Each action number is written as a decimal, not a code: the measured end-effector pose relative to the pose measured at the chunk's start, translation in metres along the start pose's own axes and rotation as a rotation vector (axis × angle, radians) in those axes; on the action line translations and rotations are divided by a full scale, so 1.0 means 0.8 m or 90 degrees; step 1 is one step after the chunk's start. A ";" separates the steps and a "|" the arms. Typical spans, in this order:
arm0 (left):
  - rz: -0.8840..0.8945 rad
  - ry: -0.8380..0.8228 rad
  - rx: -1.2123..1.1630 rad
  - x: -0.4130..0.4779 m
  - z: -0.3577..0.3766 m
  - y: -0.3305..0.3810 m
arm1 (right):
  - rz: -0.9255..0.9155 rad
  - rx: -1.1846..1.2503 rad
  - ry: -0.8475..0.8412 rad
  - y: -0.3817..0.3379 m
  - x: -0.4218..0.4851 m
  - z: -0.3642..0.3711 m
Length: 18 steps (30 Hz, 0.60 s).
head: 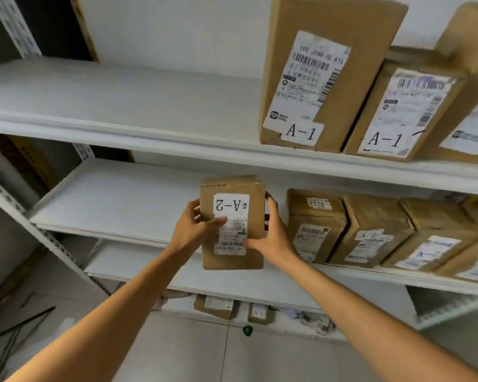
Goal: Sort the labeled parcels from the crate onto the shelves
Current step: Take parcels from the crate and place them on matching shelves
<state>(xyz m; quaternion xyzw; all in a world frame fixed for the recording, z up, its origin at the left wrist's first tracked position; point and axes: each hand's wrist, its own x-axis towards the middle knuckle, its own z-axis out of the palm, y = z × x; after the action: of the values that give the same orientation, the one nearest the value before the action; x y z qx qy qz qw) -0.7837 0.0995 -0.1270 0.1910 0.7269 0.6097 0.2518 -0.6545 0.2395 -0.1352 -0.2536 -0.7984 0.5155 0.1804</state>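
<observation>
A small brown cardboard parcel (253,216) with an upside-down "A-2" label is held in front of the middle shelf (108,205). My left hand (195,228) grips its left side, thumb across the label. My right hand (271,235) holds its right side and lower corner. The parcel's far end is over the shelf's front edge, just left of a row of brown parcels (315,224) that stand on that shelf. The crate is not in view.
The top shelf (108,106) carries brown boxes labelled "A-1" (323,78) on its right half. A lower shelf (232,282) sits under the parcel, with small parcels (218,306) below it. Slotted metal uprights (17,213) stand at the left. The floor lies below.
</observation>
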 end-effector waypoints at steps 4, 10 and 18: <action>-0.033 -0.071 -0.019 0.035 0.011 0.009 | 0.024 -0.009 0.078 0.002 0.022 -0.007; -0.089 -0.106 0.017 0.069 0.031 -0.021 | 0.010 -0.149 0.067 0.002 0.032 -0.023; -0.080 -0.147 0.020 0.088 0.042 -0.027 | -0.039 -0.442 -0.031 0.002 0.027 -0.025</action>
<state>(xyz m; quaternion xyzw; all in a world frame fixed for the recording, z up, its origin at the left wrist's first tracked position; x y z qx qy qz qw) -0.8192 0.1631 -0.1622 0.2181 0.7132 0.5551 0.3682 -0.6606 0.2673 -0.1285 -0.2632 -0.9375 0.2135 0.0794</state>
